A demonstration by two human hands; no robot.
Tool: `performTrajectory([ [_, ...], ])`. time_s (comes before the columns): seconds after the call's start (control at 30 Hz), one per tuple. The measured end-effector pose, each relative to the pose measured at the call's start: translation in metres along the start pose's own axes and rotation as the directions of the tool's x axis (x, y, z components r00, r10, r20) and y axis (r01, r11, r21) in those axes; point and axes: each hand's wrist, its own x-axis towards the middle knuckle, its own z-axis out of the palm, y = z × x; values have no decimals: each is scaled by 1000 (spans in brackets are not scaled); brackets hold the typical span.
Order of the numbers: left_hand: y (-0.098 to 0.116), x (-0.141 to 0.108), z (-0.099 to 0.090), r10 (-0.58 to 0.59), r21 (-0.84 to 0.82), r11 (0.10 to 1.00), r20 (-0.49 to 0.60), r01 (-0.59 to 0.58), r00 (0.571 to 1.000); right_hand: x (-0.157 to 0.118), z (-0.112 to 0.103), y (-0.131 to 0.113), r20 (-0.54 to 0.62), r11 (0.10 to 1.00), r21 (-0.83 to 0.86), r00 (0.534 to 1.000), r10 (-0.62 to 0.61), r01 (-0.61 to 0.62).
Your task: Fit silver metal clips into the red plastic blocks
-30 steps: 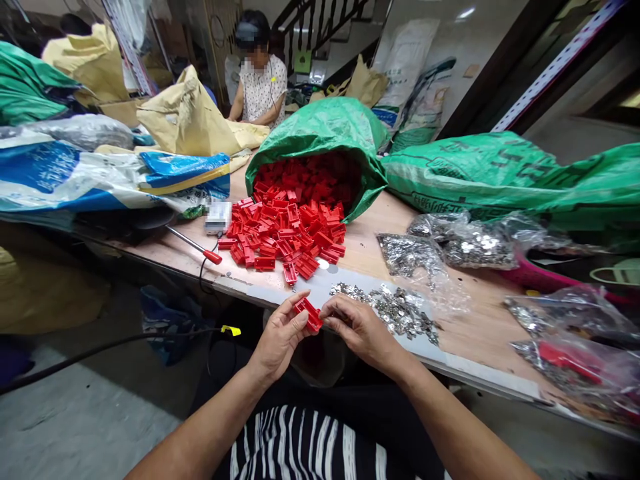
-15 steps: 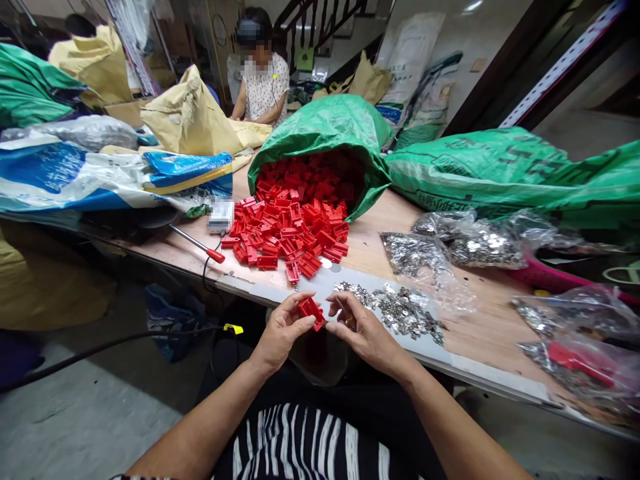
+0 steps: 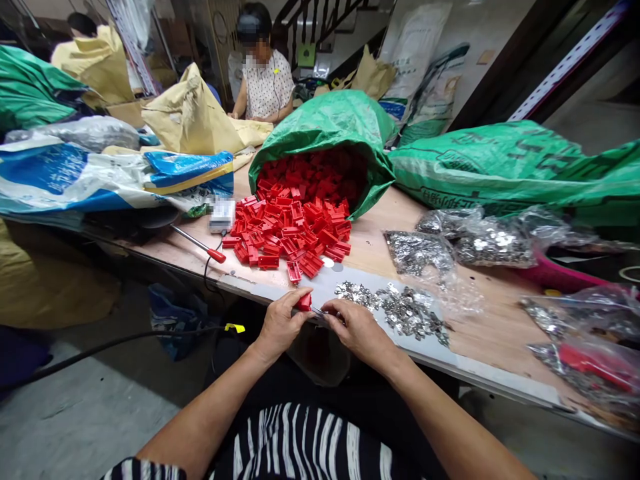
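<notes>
My left hand [image 3: 281,325] is closed around a small red plastic housing [image 3: 305,303], pinched between thumb and fingers at the front edge of the table. My right hand [image 3: 356,327] is closed too, its thumb and forefinger pinching a thin silvery metal piece [image 3: 319,311] whose tip meets or nearly meets the housing; its exact shape is hard to see. Just behind my hands lies a heap of red plastic housings [image 3: 287,230], spilling from a green woven sack [image 3: 325,120]. Small flat metal pieces [image 3: 407,310] are spread beyond my right hand.
Clear bags of metal parts [image 3: 493,243] lie on the right near a pink basket [image 3: 543,270]. A red-handled tool [image 3: 216,255] rests left of the heap. Filled green sacks [image 3: 500,160] line the back right. Another person [image 3: 267,87] sits across the table.
The red housing has turned in my left hand, so its hollow side no longer faces me. My right fingers have closed and shifted slightly left, and a metal piece now shows between them.
</notes>
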Motion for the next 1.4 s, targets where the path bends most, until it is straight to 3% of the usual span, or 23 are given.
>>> performTrajectory([
  [0.5,3,3,-5,46,17,999,46,-47,998,8,4,4,47,998,25,997,-64,63],
  [0.87,-2,3,-5,54,6,998,50,-55,997,12,-5,1,90,996,90,996,-5,-3],
  [1.2,-2,2,-1,41,13,999,18,-42,999,21,3,-19,106,990,-74,986,125,-117],
  [1.4,2,0,-3,26,24,999,16,-26,1000,15,5,-15,108,998,-45,993,46,-41],
])
